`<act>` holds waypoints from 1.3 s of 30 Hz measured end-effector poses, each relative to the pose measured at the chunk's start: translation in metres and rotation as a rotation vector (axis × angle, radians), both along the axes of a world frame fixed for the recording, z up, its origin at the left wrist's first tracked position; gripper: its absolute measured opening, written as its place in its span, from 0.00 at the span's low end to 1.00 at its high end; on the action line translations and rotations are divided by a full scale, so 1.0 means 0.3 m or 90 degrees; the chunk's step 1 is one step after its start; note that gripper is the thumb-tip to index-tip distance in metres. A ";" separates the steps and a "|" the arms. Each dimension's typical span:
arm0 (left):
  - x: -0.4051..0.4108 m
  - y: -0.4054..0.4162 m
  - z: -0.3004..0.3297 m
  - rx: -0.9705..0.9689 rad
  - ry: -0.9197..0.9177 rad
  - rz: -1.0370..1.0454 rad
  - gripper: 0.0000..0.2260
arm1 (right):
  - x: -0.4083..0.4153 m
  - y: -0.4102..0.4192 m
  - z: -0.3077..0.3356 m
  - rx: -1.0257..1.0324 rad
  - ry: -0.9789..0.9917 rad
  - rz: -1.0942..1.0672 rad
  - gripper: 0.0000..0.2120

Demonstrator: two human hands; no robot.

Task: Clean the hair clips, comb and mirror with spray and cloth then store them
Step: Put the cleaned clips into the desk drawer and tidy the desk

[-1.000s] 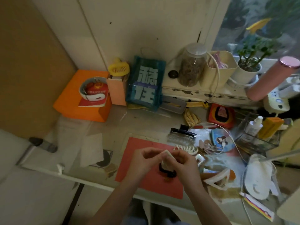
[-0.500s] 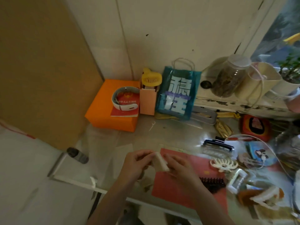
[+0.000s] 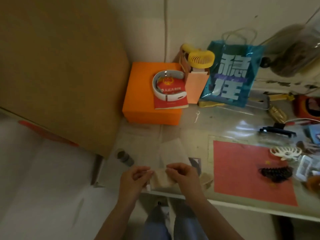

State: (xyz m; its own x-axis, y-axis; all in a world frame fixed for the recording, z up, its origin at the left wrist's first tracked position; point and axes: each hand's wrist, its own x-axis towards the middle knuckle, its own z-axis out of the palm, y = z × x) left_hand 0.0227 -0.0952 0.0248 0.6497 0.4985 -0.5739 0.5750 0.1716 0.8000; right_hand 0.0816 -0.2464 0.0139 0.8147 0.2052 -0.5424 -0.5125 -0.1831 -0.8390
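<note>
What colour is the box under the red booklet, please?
Bright orange; the box shows clearly in the head view.

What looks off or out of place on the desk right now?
Nothing spilled or broken. One stray item: a white floss pick lies loose on the desk beside the orange box. Both hands hold the cloth; the black clip rests on the red mat.

Walls: we see off-white panels (image 3: 199,23) meeting at the desk's far-left corner | Left: brown board (image 3: 57,66) leaning | Desk (image 3: 242,207): glossy top, pale front edge | Floor (image 3: 43,196): pale | Light: dim, warm
</note>
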 end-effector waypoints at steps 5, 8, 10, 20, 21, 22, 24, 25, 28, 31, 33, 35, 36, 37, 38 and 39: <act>-0.074 0.117 -0.148 0.011 0.044 0.055 0.04 | -0.050 0.151 -0.158 -0.059 -0.005 0.035 0.09; -0.093 0.154 -0.222 0.018 0.062 0.080 0.04 | -0.061 0.199 -0.230 -0.079 0.002 0.048 0.09; -0.093 0.165 -0.261 0.000 0.071 0.110 0.04 | -0.063 0.221 -0.266 -0.099 0.000 0.043 0.10; 0.092 0.053 -0.408 0.000 0.057 0.254 0.05 | 0.064 0.202 -0.383 -0.207 -0.051 -0.002 0.03; 0.109 0.042 -0.419 0.009 0.051 0.258 0.05 | 0.072 0.196 -0.392 -0.214 -0.058 -0.009 0.03; 0.124 0.034 -0.429 0.012 0.047 0.261 0.05 | 0.081 0.190 -0.401 -0.222 -0.064 -0.015 0.02; 0.147 0.027 -0.445 0.023 0.046 0.259 0.06 | 0.096 0.185 -0.417 -0.235 -0.075 -0.017 0.02; 0.154 0.028 -0.454 0.031 0.050 0.254 0.06 | 0.101 0.185 -0.423 -0.236 -0.078 -0.020 0.02; 0.166 0.036 -0.473 0.076 0.074 0.225 0.06 | 0.107 0.188 -0.441 -0.235 -0.090 -0.038 0.02; 0.173 0.038 -0.476 0.129 0.076 0.201 0.06 | 0.109 0.185 -0.458 -0.242 -0.093 -0.055 0.03; 0.178 0.037 -0.470 0.180 0.086 0.165 0.06 | 0.111 0.180 -0.470 -0.259 -0.095 -0.053 0.03; 0.182 0.036 -0.471 0.209 0.091 0.146 0.07 | 0.108 0.173 -0.482 -0.274 -0.101 -0.044 0.03; 0.183 0.035 -0.472 0.216 0.090 0.143 0.07 | 0.104 0.169 -0.487 -0.281 -0.107 -0.040 0.03; 0.184 0.033 -0.474 0.222 0.088 0.141 0.08 | 0.101 0.165 -0.492 -0.288 -0.115 -0.034 0.04; 0.185 0.032 -0.476 0.228 0.085 0.139 0.08 | 0.098 0.162 -0.496 -0.294 -0.129 -0.026 0.05; 0.185 0.031 -0.478 0.233 0.082 0.137 0.09 | 0.097 0.158 -0.499 -0.300 -0.144 -0.019 0.05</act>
